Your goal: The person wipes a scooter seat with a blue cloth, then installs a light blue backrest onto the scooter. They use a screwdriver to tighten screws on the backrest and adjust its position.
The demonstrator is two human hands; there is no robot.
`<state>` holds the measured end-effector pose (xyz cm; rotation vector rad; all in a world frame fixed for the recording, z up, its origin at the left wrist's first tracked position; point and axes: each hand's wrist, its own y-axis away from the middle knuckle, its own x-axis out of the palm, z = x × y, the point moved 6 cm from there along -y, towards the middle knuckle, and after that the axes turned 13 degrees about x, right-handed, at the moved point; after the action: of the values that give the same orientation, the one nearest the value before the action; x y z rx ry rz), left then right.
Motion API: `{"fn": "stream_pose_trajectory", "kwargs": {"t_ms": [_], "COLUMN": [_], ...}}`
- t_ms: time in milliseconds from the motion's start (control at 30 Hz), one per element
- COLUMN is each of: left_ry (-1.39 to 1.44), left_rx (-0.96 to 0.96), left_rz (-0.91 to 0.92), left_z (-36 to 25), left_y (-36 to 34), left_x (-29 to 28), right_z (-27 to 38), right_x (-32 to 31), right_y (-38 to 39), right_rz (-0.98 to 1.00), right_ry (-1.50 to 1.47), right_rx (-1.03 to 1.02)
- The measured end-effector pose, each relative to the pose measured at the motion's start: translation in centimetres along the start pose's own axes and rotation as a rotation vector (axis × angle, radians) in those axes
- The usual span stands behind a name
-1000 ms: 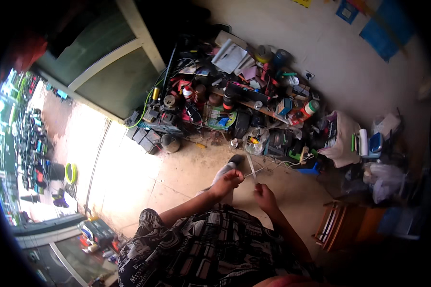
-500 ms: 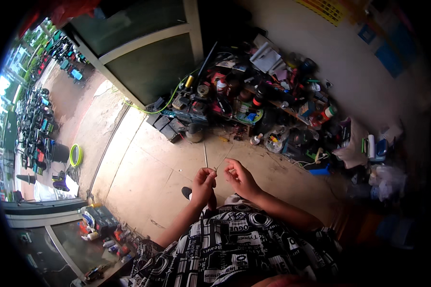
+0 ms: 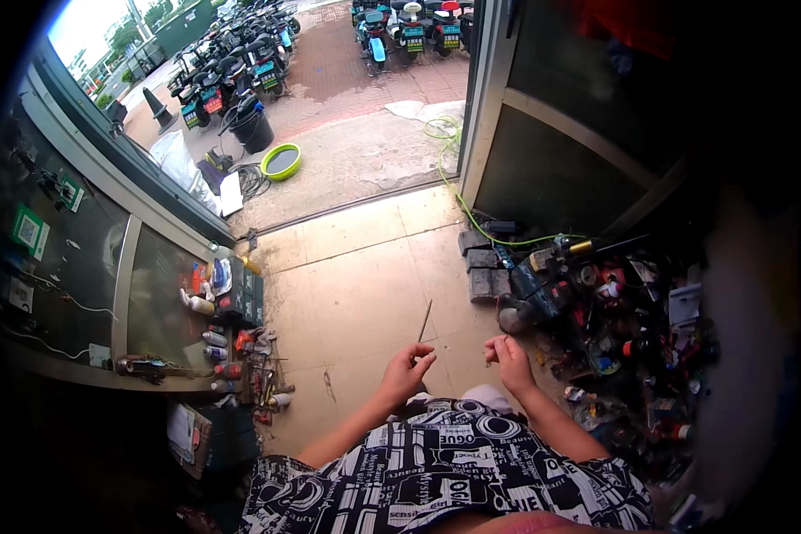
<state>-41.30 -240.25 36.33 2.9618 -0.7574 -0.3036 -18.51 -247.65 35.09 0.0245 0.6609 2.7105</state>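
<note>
My left hand (image 3: 404,372) is closed around the lower end of a thin, straight rod (image 3: 427,319), which points up and slightly right over the floor. Its exact kind is too small to tell. A short way to the right, my right hand (image 3: 513,365) has its thumb and fingers pinched together. Whatever sits in that pinch is too small to make out. The two hands are apart, both held in front of my patterned black-and-white shirt (image 3: 436,454).
Tools, bottles and parts are heaped along the right wall, with dark blocks (image 3: 488,274) at their near edge. Bottles and cans (image 3: 215,343) line the left glass panel. Beyond the door track stand a green-rimmed basin (image 3: 281,162), a black bucket (image 3: 251,130) and parked scooters (image 3: 376,43).
The view has swung left toward the open doorway. My hands have moved farther apart. The fingers of my right hand, looser before, are now pinched; the rod stays in my left hand.
</note>
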Motion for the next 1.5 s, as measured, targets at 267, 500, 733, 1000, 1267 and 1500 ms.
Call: {"fn": "stream_pose_trajectory", "kwargs": {"t_ms": [267,500,733,1000,1267,1500], "left_ry": [-0.309,-0.305,-0.399,0.199,0.471,0.164], "left_rx": [-0.044,-0.283,-0.433,-0.618,-0.468,-0.390], "left_rz": [0.000,0.097,0.102,0.088,0.174,0.262], "left_z": [6.5,13.1,24.5,10.7,15.0,16.9], "left_y": [-6.5,-14.9,-21.1,-35.2,-50.4,-63.3], "left_x": [-9.0,-14.2,-22.7,-28.2,-36.0,-47.4], "right_z": [-8.4,-4.3,6.1,13.9,13.4,18.6], "right_x": [-2.4,0.6,3.6,8.1,14.4,20.2], "right_y": [-12.2,-25.1,-40.0,-53.0,-67.6,-77.8], "right_rz": [-0.075,0.042,0.411,0.639,0.686,0.375], "right_ry": [0.852,0.682,0.496,1.067,0.805,0.826], "right_rx": [0.097,0.336,0.643,0.413,-0.025,0.178]}}
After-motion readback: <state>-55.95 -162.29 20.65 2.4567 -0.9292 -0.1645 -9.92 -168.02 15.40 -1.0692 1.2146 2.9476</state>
